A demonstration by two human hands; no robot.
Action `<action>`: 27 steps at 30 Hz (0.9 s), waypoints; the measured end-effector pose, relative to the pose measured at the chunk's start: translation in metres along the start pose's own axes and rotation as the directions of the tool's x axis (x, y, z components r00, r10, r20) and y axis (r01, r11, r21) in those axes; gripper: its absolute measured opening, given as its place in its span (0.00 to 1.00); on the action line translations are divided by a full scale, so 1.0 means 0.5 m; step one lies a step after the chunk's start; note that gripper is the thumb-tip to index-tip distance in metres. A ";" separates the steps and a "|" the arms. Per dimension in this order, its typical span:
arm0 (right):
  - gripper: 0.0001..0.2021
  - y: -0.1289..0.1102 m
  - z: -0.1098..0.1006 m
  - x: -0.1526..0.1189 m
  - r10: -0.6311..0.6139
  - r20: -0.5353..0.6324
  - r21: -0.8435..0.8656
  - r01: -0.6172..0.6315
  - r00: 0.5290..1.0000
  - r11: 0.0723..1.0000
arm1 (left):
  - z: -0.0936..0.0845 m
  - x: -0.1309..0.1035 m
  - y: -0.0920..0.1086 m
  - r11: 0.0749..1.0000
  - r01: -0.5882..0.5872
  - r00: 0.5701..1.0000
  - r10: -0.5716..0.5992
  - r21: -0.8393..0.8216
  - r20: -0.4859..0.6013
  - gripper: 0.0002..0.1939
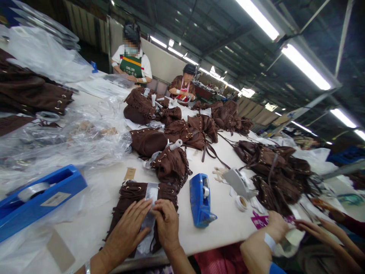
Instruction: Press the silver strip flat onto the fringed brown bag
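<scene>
A dark brown fringed bag (128, 196) with metal eyelets lies in front of me at the table's near edge. Down its middle runs a translucent plastic strip (151, 192). My left hand (128, 226) rests flat on the bag, fingers stretched out and reaching the strip's left side. On the other side, my right hand (167, 222) has its fingers curled together at the strip's edge, pinching it; the fingertips are partly hidden. Just right of the bag stands a blue tape dispenser (199, 199). A small brown card (130, 174) lies behind the bag.
Brown bags (173, 163) are heaped beyond, with another pile (273, 167) at right. Clear plastic bags (97, 133) and a larger blue dispenser (42, 198) occupy the left. A grey dispenser (239, 182) and tape roll (241, 203) sit right, near co-workers' hands (278, 224). Two people work opposite.
</scene>
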State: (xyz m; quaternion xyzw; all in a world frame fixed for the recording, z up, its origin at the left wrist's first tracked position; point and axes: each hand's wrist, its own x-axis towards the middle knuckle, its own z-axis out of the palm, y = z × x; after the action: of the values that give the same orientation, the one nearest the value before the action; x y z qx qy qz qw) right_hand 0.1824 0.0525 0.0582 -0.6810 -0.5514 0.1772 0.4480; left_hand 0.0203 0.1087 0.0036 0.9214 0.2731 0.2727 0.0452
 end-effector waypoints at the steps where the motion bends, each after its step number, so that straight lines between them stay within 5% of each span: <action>1: 0.08 -0.005 -0.003 0.003 0.032 0.001 0.026 -0.032 0.999 0.999 | 0.000 0.000 0.000 1.000 0.003 1.000 -0.003 0.003 0.004 0.31; 11: 0.04 -0.002 -0.001 0.018 0.248 0.122 0.163 -0.266 0.961 0.950 | 0.003 -0.005 0.000 1.000 0.016 1.000 -0.016 0.009 0.024 0.33; 27: 0.08 -0.025 0.023 0.031 0.271 0.089 -0.269 -0.238 0.959 0.933 | 0.012 -0.007 -0.005 0.999 0.030 0.999 -0.031 -0.029 -0.023 0.34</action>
State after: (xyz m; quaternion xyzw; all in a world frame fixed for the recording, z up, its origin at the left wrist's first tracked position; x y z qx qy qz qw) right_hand 0.1717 0.0711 0.0661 -0.7864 -0.5036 0.2035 0.2942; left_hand 0.0196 0.1093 -0.0038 0.9131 0.2838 0.2866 0.0596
